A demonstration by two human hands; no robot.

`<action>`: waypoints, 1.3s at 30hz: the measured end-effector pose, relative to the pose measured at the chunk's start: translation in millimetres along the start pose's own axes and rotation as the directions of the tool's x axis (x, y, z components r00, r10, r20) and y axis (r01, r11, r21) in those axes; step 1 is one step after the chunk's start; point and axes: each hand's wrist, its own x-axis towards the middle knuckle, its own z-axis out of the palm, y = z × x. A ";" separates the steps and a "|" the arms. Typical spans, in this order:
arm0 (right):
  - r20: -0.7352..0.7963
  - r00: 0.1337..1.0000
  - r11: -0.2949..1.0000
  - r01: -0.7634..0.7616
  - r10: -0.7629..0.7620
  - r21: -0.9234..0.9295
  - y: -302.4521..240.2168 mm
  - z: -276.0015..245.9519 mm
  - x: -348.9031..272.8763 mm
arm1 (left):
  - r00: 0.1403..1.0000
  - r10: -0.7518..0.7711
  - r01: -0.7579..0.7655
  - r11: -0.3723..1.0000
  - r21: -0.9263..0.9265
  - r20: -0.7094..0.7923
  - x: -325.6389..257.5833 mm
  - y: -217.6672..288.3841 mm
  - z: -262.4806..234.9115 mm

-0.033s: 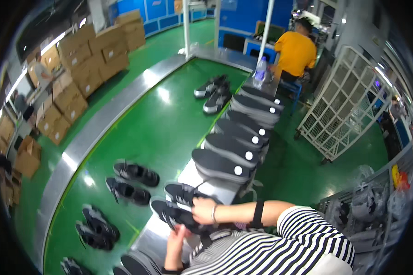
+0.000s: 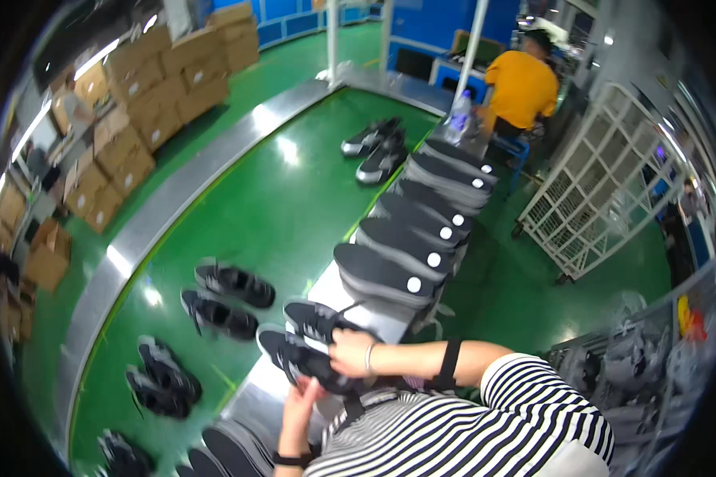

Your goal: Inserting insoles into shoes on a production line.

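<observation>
Barely any change: my left hand (image 2: 301, 395) and right hand (image 2: 350, 353) still touch the black shoes (image 2: 289, 347), closure unclear, so handling looks ongoing.

A person in a striped top (image 2: 469, 433) works at the metal counter (image 2: 396, 319), right hand (image 2: 352, 352) resting on a pair of black shoes (image 2: 314, 319), left hand (image 2: 302, 393) touching the lower side of the nearer shoe (image 2: 298, 355). Further along, black soles (image 2: 383, 269) with white dots lie in a row. More dark shoes (image 2: 235, 285) sit on the green surface (image 2: 239, 191) alongside. Past a bottle (image 2: 459, 111), somebody in an orange shirt (image 2: 523, 89) sits on a blue stool (image 2: 512, 145), back to us. A white wire trolley (image 2: 582, 184) stands off right; brown cartons (image 2: 153, 119) are piled across the way.
</observation>
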 end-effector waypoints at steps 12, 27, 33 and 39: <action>-0.535 0.844 0.981 -0.130 0.034 -0.142 115.3 -25.4 -4.1 | 0.797 -0.603 0.590 0.790 0.168 0.033 -174.8 -121.3 -89.8; -0.370 0.927 0.959 -0.161 0.065 -0.234 98.3 -9.2 17.8 | 0.521 -0.536 0.837 0.471 0.277 -0.664 -156.1 -288.4 -62.0; -0.404 0.908 0.945 -0.220 0.108 -0.242 96.8 -4.1 14.5 | 0.468 -0.560 0.848 0.501 0.171 -0.683 -139.8 -297.9 -39.1; -0.384 0.900 0.966 -0.249 0.206 -0.065 134.3 -1.7 17.4 | 0.421 -0.578 0.864 0.490 0.116 -0.699 -131.3 -295.3 -30.6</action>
